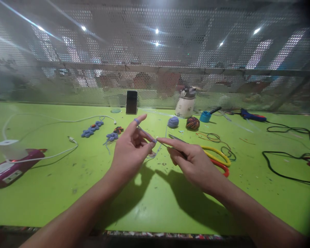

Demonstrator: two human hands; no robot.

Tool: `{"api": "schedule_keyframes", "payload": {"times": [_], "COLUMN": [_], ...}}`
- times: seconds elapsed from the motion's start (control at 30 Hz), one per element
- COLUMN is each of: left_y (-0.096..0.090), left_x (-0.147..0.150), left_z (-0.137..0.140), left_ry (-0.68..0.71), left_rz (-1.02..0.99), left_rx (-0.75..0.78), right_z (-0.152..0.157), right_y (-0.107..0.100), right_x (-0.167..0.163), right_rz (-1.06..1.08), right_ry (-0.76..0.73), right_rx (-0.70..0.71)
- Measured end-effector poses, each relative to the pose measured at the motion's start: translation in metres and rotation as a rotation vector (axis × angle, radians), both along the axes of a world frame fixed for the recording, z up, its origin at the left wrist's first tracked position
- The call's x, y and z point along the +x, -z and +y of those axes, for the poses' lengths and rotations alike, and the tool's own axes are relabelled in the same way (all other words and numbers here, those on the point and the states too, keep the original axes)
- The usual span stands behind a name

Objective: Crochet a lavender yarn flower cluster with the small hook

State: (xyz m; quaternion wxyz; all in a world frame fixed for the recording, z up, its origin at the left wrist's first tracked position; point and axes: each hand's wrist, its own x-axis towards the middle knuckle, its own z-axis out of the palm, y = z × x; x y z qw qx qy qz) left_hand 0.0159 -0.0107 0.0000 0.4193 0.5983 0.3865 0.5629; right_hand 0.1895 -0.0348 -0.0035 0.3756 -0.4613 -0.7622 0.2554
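Note:
My left hand is raised over the green table, with lavender yarn looped around its index finger. Its thumb and fingers pinch a small bit of lavender crochet work. My right hand grips a thin crochet hook, whose tip meets that work. From there a strand runs to a lavender yarn ball. Scissors with yellow and red handles lie beside and partly behind my right hand. To the left rest a strip of crocheted flowers and a smaller flower piece.
At the back stand a phone, a clear cup, a pale jug and a blue pot. A multicolored yarn ball sits nearby. Left is a purple power strip; right, a glue gun and black cord.

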Motion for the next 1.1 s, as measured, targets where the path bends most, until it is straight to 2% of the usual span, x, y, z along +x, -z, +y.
{"api": "schedule_keyframes", "payload": {"times": [0.23, 0.5, 0.77, 0.9, 1.1], "left_y": [-0.003, 0.000, -0.005, -0.006, 0.004], "left_x": [0.001, -0.005, -0.010, -0.008, -0.014], "left_z": [-0.001, 0.003, 0.004, 0.008, 0.026], "left_ry": [0.044, 0.225, 0.299, 0.233, -0.041], "left_rz": [-0.022, -0.164, -0.330, -0.269, -0.092], "left_rx": [-0.027, -0.272, -0.313, -0.320, -0.300], "right_z": [0.000, 0.005, 0.008, 0.007, 0.006], "right_y": [0.003, 0.006, -0.001, -0.002, -0.006], "right_x": [-0.005, -0.002, 0.003, 0.007, 0.009], "right_rz": [0.148, 0.378, 0.631, 0.696, 0.759], "right_ry": [0.025, 0.003, -0.088, -0.123, -0.216], "right_rx": [-0.127, -0.249, -0.392, -0.433, -0.528]}}
